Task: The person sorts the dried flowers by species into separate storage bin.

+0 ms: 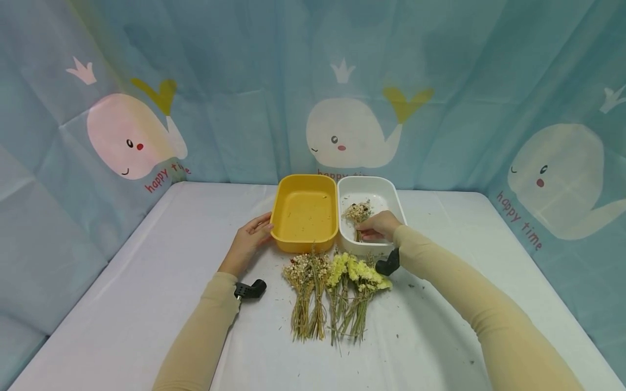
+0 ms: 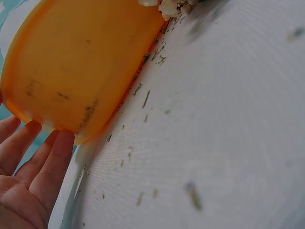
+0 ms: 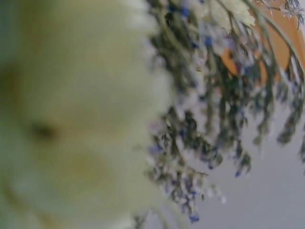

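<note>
In the head view my left hand (image 1: 248, 243) rests against the left side of a yellow plastic tub (image 1: 304, 214). Its fingers are fairly straight, with the tips at the tub's wall in the left wrist view, where the fingers (image 2: 45, 167) show from close by. My right hand (image 1: 380, 225) reaches into the white tub (image 1: 373, 189) beside it and pinches a small bunch of dried flowers (image 1: 358, 210) by the stems. Cream heads with dark spots top that bunch. Blurred yellow blossom (image 3: 81, 119) and blue-purple sprigs (image 3: 214, 95) fill the right wrist view.
In front of the tubs lie bunches of cream dried flowers (image 1: 304, 271) and yellow dried flowers (image 1: 362, 274), stems toward me. Plant crumbs dot the white tabletop (image 1: 430, 336). A blue curtain (image 1: 244, 125) with printed whales stands behind.
</note>
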`<action>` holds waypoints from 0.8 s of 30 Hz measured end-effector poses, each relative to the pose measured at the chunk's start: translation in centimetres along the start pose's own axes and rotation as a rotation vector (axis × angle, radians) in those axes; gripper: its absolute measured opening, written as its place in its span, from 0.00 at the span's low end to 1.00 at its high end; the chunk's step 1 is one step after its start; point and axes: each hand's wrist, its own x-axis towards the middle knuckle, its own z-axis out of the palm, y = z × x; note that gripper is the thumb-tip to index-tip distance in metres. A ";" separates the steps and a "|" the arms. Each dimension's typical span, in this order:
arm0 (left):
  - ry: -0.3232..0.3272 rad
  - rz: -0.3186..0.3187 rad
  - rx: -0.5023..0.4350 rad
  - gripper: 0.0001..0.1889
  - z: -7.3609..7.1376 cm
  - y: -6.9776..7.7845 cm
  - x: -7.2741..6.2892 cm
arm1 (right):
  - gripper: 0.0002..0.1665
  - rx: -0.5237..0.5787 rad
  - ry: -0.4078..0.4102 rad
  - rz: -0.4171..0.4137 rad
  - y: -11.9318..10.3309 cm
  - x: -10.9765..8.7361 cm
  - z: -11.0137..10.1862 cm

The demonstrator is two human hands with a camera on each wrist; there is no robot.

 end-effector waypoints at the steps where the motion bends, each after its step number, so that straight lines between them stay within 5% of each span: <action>1: 0.002 0.001 0.000 0.29 0.0 0.0 0.0 | 0.03 0.000 -0.001 0.003 0.0 0.0 0.0; 8: 0.001 0.005 0.011 0.29 -0.1 -0.1 0.0 | 0.20 0.005 -0.021 -0.033 0.0 -0.7 -0.3; 17: -0.004 0.001 0.008 0.29 -0.1 0.0 0.0 | 0.25 -0.100 0.001 -0.171 -0.5 -3.0 -0.9; 24: 0.001 -0.009 0.000 0.29 0.0 0.0 0.1 | 0.27 0.010 -0.014 -0.253 -1.5 -6.0 -2.2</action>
